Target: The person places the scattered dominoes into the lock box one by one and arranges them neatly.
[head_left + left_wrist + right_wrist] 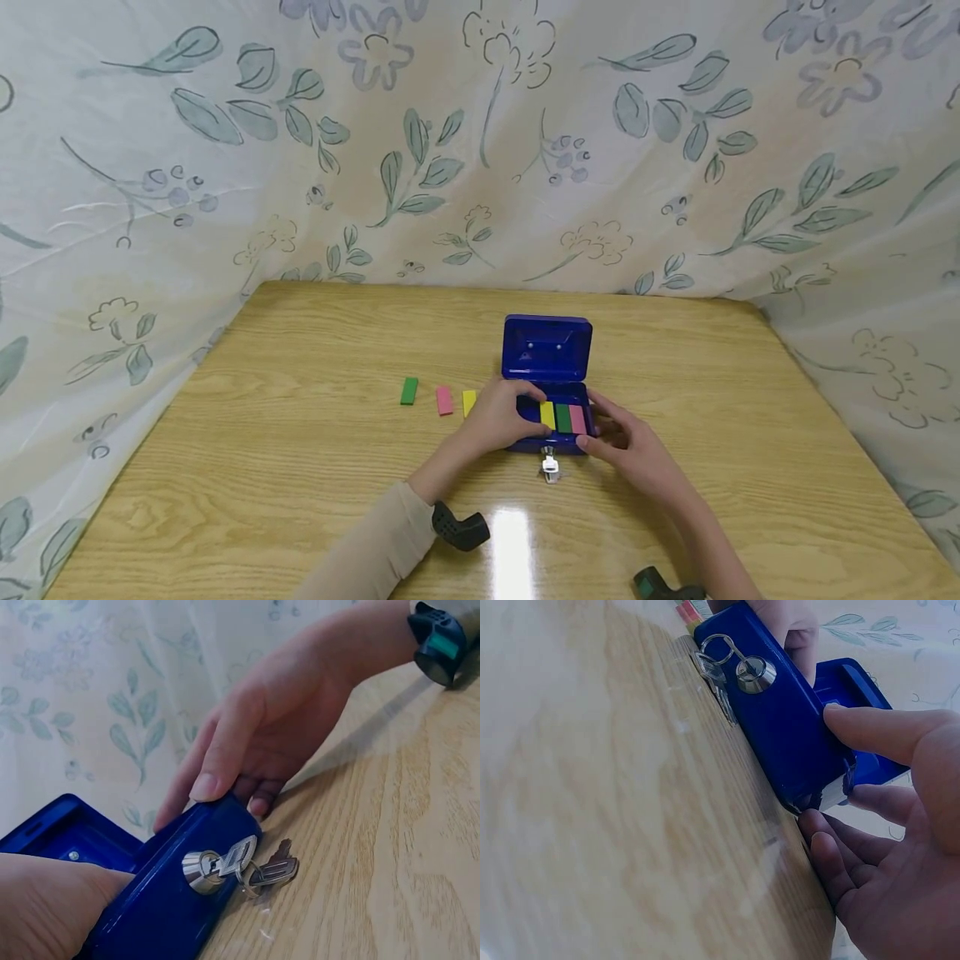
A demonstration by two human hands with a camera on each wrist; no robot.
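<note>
A small blue metal cash box [547, 347] stands on the table with its lid raised. Inside it, a yellow block [547, 416], a green block [563, 418] and a pink block [577, 419] lie side by side. My left hand [495, 414] reaches in from the left, pinching the yellow block lengthwise between thumb and fingers. At the right end, my right hand [633, 446] holds the box, its thumb on the front rim and fingers against the side. A key sits in the front lock [201, 871], and a second key [277, 872] hangs from its ring.
Left of the box, a green block [408, 391], a pink block [444, 401] and a yellow block [468, 402] lie in a row on the wooden table [300, 467]. The yellow one is partly behind my left hand. A floral curtain [480, 183] surrounds the table's far side.
</note>
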